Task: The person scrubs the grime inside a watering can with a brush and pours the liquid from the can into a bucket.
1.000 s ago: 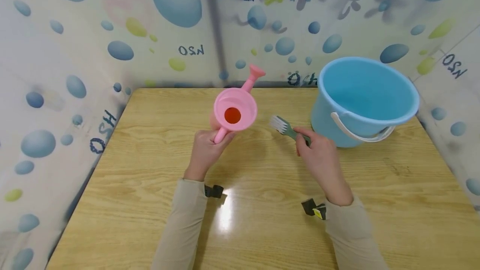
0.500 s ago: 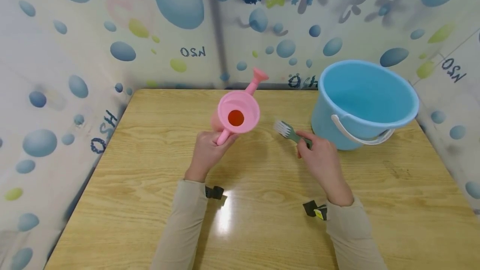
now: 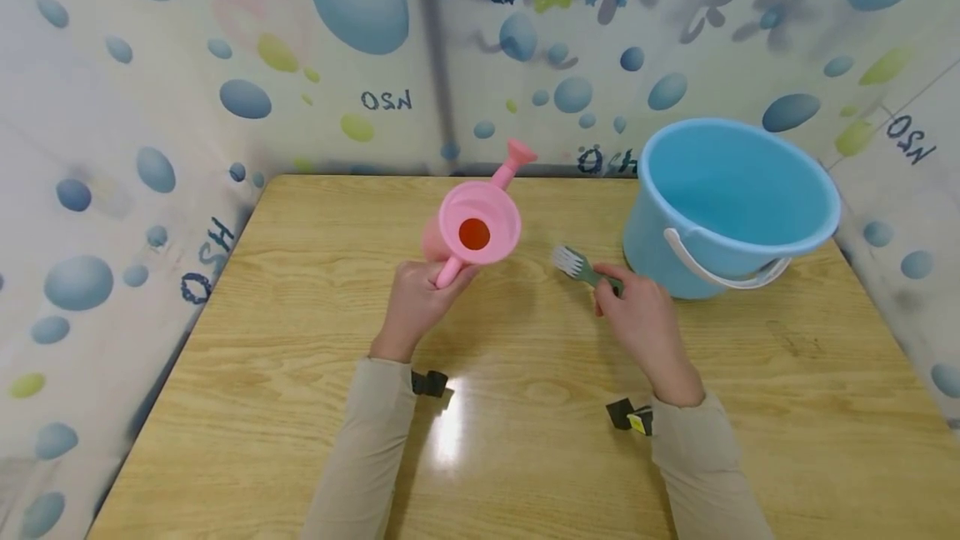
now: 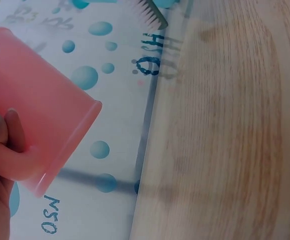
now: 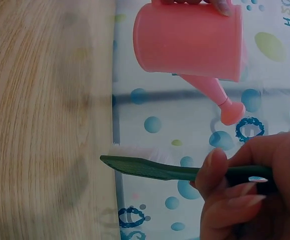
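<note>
Two things are being grasped: the left hand [image 3: 420,298] is gripping the pink watering can [image 3: 486,207] just ahead of it, the right hand [image 3: 641,315] is holding the green brush [image 3: 582,267] toward its front left.

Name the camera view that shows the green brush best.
The right wrist view: the green brush appears largest there, side-on, its handle partly covered. The head view shows it small, white bristles visible; the left wrist view shows only its bristled end, cut off by the top edge.
</note>
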Tool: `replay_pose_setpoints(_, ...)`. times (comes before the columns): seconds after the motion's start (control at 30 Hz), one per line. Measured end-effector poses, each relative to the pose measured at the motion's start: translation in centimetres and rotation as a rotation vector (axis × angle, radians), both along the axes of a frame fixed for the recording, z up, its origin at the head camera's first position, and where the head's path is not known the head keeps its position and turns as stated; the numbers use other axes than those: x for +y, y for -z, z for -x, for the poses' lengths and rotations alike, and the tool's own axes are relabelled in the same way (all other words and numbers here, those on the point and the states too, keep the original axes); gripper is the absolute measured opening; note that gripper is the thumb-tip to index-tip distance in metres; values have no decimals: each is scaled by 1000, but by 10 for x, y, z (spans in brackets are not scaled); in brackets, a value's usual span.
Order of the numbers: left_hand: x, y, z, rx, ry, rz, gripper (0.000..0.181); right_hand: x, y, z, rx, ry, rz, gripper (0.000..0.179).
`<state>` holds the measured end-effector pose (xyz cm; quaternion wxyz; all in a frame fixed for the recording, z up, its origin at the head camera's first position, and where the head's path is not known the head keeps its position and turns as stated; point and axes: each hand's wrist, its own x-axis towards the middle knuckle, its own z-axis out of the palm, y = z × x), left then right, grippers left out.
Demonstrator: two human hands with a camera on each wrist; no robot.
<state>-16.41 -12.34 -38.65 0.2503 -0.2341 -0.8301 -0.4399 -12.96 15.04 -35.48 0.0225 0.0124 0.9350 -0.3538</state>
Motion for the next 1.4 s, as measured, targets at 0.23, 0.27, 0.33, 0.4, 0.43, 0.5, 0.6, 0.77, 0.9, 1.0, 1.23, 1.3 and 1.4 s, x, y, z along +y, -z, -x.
replay_pose_setpoints(0.23,0,0,0,13,-29,15,49,2,4,1,-31,-1,-32,36)
replay_pose_setpoints(0.27,0,0,0,14,-30,16,49,2,5,1,-33,-3,-38,36)
replay_pose_setpoints(0.33,0,0,0,10,-28,17,49,2,5,1,-41,-8,-49,36)
replay_pose_setpoints(0.4,0,1,0,8,-28,18,50,2,6,2,-50,-10,-57,36)
replay_pose_setpoints(0.43,0,1,0,9,-28,18,50,2,6,2,-54,-10,-56,37)
replay_pose_setpoints(0.5,0,1,0,6,-28,16,50,2,6,3,-58,-11,-59,37)
replay_pose_setpoints(0.6,0,0,0,-7,-28,17,50,3,6,3,-56,-14,-72,37)
replay_pose_setpoints(0.77,0,-1,-1,-25,-35,19,50,4,8,3,-59,-29,-93,38)
replay_pose_setpoints(0.9,0,0,-1,-7,-52,24,50,5,9,3,-56,-40,-95,38)
replay_pose_setpoints(1.0,0,0,-1,-2,-55,27,50,5,11,4,-49,-57,-115,38)
replay_pose_setpoints(1.23,-1,0,-1,-31,-44,32,50,6,18,6,-122,-106,-132,35)
replay_pose_setpoints(1.3,0,0,-1,-39,-45,34,50,7,21,7,-148,-119,-119,29)
replay_pose_setpoints(1.4,0,0,-1,-41,-49,35,50,7,24,7,-172,-142,-111,23)
